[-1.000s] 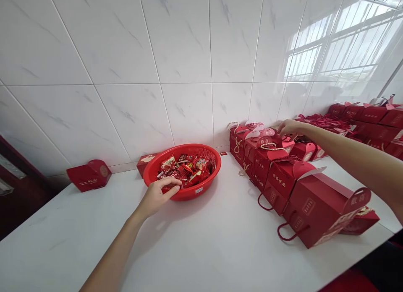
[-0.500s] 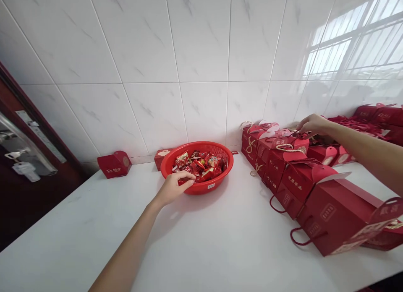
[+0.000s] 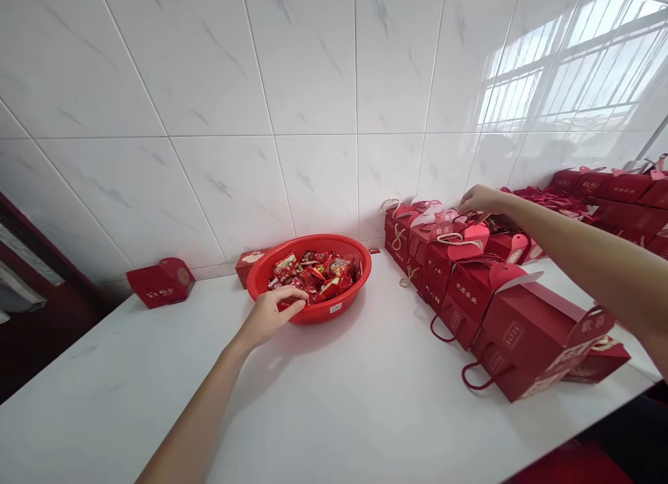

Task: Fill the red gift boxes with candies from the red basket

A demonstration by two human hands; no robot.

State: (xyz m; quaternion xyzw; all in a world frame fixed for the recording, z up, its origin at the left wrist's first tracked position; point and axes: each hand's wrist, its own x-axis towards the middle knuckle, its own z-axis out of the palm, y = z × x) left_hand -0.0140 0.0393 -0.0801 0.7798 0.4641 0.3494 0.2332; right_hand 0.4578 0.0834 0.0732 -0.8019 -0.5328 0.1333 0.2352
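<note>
A round red plastic basket (image 3: 334, 313) holds many small wrapped sweets (image 3: 318, 272). My left hand (image 3: 271, 311) is at its front left rim, fingers curled over the edge and thumb close to the fingertips. It appears to grip the rim; the exact contact is partly hidden. Farther right, my right hand (image 3: 477, 200) reaches over the rows of red gift boxes (image 3: 462, 286). Its fingers are closed on a dark red cord handle (image 3: 466, 218) at the top of a box in the back row. The palm side of this hand is hidden.
A single red box (image 3: 161, 284) stands at the left, and another box (image 3: 250, 265) is partly behind the basket. More red boxes (image 3: 621, 188) are stacked at the far right. Behind the white table (image 3: 339, 400) rises a tiled wall (image 3: 313, 60).
The view has turned to the right, so everything appears farther left. Relative to the basket and the boxes, both hands have hardly moved.
</note>
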